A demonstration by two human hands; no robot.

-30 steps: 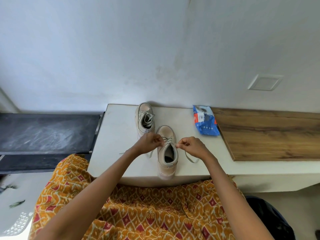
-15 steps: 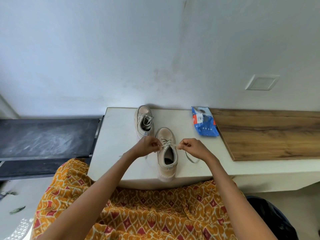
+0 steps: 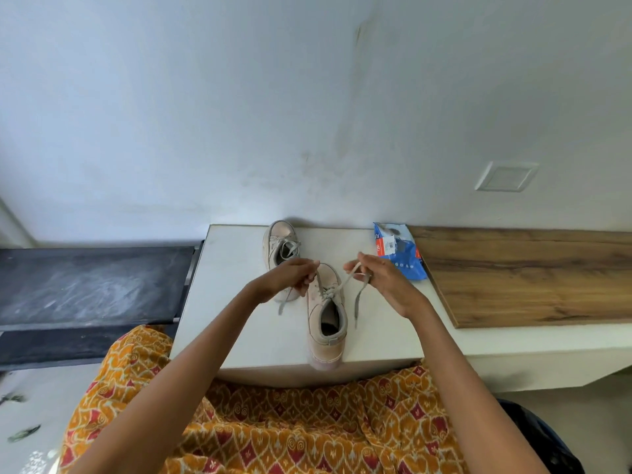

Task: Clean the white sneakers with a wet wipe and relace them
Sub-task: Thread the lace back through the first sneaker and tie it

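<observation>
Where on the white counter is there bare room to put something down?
Bare white counter left of both sneakers, out to its left edge. The wooden board on the right is bare. Crowded in the middle: near sneaker, far sneaker, wipes pack, both hands pulling laces.

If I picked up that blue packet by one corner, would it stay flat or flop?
Probably flop. The blue packet looks like thin crinkled plastic, with creases and a bent top edge, so it would likely sag and feel light. Its glossy skin may be a bit slippery. It lies flat on the white table, so it shouldn't roll.
</observation>
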